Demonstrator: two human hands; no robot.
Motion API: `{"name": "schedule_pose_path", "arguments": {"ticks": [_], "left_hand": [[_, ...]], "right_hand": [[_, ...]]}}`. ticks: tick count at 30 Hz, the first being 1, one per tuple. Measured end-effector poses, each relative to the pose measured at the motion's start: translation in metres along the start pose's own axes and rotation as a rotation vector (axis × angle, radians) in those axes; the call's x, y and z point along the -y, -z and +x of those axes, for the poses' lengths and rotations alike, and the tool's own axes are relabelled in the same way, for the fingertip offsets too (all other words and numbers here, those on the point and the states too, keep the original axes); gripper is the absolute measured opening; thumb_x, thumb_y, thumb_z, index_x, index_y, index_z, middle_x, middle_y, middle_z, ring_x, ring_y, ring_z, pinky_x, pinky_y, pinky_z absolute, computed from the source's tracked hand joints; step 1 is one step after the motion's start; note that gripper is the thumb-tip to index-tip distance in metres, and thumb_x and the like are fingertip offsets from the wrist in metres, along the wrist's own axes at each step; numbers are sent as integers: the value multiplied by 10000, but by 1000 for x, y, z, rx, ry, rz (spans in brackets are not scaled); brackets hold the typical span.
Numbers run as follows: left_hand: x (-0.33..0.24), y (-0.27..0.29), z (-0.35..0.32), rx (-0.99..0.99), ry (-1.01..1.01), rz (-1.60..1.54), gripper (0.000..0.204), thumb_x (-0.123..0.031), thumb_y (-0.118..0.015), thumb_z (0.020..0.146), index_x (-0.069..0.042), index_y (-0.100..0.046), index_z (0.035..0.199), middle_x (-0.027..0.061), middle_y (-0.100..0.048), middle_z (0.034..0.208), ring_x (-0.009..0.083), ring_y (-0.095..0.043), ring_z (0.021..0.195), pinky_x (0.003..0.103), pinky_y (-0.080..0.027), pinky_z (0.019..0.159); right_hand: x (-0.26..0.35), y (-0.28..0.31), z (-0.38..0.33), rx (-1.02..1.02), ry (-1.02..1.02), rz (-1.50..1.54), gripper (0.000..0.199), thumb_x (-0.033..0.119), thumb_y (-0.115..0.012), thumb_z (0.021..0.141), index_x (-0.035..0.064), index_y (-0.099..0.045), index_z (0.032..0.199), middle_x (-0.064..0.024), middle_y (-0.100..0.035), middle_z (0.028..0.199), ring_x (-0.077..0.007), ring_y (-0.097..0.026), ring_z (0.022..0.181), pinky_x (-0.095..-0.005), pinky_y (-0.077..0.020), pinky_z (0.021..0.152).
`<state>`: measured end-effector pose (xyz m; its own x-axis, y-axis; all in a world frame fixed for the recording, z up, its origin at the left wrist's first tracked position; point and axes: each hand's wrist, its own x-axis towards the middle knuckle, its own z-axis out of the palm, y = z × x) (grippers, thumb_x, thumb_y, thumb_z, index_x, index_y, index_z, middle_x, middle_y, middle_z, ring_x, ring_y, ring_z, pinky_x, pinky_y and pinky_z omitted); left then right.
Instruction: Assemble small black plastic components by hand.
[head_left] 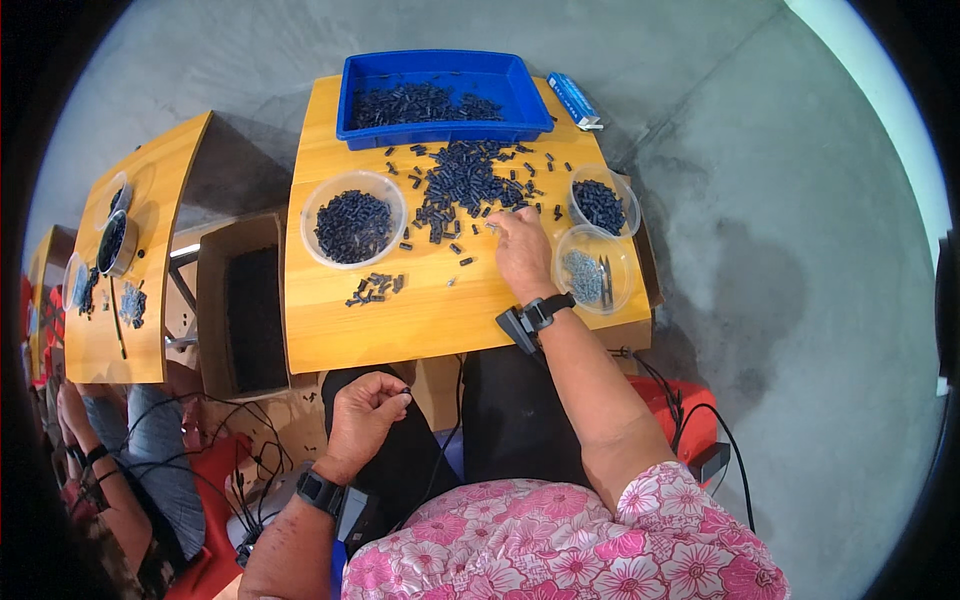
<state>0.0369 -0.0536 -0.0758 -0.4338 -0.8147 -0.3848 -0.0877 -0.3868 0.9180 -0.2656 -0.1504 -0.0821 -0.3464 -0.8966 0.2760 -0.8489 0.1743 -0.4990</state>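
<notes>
Small wooden table (330,330) on grey concrete: right hand (522,250) pinching pieces at the loose pile of small dark cylindrical parts (465,185); left hand (365,410) closed on one small part over the lap (sorting step, judged); next calls for a precise pick.

Bright, even daylight, soft shadows, sharp centre, strong fisheye bending, black vignetted corners.

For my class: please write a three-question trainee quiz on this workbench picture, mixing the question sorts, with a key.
1. True or false: the blue tray sits at the far edge of the wooden table.
2. Which hand reaches the loose pile of dark parts? A) left hand B) right hand
3. How many clear round tubs stand to the right of that pile?

Key:
1. True.
2. B: the right hand touches the pile's edge; the left hand is over the lap, pinching one small dark part.
3. Two.
</notes>
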Motion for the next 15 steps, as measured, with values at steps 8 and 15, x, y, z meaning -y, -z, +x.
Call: {"name": "schedule_pose_path", "arguments": {"ticks": [8, 15], "left_hand": [[-2, -1, 1, 9, -21, 49, 71, 35, -661, 843, -10, -646, 897, -3, -624, 768, 50, -583, 666, 198, -499, 607], [-1, 0, 1, 1, -14, 36, 69, 35, -662, 842, -11, -649, 892, -3, -627, 772, 52, -587, 663, 198, -505, 603]], "right_hand": [[5, -15, -1, -74, 209, 131, 167, -7, -636, 810, 106, -710, 908, -75, -580, 867, -266, -607, 792, -344, -492, 684], [16, -15, 1, 8, 216, 133, 134, 21, -649, 801, 109, -720, 872, -70, -600, 831, -260, -610, 778, -348, -493, 676]]}}
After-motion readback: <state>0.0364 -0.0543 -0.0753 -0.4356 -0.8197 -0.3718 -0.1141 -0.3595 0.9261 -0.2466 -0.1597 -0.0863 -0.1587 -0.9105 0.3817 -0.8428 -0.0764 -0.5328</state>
